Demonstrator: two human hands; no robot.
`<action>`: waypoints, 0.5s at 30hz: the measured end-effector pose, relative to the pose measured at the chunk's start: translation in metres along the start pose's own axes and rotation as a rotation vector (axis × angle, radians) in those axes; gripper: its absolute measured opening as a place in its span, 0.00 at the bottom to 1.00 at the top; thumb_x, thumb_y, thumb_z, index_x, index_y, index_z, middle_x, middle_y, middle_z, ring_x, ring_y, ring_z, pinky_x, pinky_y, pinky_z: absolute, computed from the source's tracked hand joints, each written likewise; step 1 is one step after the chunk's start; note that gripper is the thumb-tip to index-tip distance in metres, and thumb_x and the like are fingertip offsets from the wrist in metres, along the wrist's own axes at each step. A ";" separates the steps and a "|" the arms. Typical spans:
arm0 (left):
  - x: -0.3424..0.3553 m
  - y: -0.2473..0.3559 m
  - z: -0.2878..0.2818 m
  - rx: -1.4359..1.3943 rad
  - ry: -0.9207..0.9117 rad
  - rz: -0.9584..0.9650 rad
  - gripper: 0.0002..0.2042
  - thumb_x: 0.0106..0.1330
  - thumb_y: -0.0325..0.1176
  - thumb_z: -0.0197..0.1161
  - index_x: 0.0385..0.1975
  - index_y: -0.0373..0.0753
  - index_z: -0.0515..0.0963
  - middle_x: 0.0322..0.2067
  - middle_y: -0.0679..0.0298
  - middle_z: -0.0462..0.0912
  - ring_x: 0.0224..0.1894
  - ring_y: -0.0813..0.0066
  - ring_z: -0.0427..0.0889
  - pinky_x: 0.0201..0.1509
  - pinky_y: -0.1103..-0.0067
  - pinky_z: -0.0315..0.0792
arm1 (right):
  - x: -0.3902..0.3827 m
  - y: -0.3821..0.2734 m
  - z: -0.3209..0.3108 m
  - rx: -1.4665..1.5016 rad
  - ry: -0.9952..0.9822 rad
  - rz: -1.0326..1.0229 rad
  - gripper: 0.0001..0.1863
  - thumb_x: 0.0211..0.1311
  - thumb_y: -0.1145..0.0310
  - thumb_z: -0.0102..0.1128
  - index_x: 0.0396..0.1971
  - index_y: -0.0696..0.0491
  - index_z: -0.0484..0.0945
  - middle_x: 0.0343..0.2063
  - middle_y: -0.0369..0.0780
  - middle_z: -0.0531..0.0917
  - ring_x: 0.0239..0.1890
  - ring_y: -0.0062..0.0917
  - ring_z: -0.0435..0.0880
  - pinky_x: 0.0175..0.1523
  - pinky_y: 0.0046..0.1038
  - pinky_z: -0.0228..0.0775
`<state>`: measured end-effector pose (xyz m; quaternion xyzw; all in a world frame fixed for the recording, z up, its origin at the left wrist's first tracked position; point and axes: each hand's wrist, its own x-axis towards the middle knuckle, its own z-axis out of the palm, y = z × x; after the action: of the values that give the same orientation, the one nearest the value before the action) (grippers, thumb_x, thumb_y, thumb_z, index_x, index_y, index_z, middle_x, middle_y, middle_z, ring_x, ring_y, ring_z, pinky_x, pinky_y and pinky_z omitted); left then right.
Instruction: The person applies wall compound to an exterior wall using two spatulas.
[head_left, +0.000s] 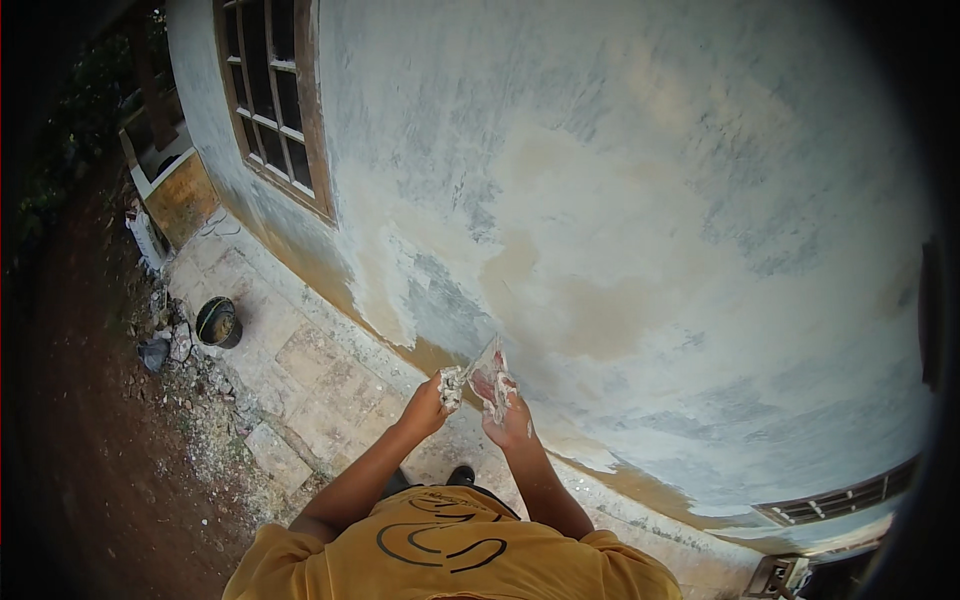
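Note:
Both my hands are raised in front of my chest, close together, near the lower part of a patchy wall [600, 230]. Wrapped around a broad, flat putty knife [488, 372], my right hand [511, 421] has white smears on its fingers. The blade is coated in whitish putty with a reddish patch and points up toward the wall. My left hand [428, 406] is closed on a putty-covered tool [452, 388], thick with white clumps; its exact shape is hidden. The two tools are almost touching or touching; I cannot tell which.
A black bucket [218, 323] stands on the paved walkway [330, 370] at left, beside rubble [180, 340] and bare soil [95, 430]. A wood-framed window [272, 95] is set in the wall at upper left. Louvred vents [840, 498] lie low at right. My dark shoe [461, 475] shows below.

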<state>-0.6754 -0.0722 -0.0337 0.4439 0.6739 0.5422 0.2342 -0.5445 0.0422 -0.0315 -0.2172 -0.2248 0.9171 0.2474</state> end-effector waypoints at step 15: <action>-0.017 -0.047 0.036 -0.216 0.132 -0.074 0.20 0.55 0.16 0.51 0.48 0.35 0.61 0.30 0.66 0.70 0.32 0.79 0.70 0.38 0.82 0.68 | 0.045 -0.067 0.008 0.003 -0.171 -0.276 0.19 0.62 0.77 0.43 0.54 0.56 0.66 0.53 0.42 0.72 0.54 0.31 0.72 0.57 0.29 0.68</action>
<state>-0.6544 -0.0692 -0.0910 0.3542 0.6414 0.6307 0.2557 -0.5602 0.1171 -0.0030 -0.1050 -0.2711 0.8899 0.3515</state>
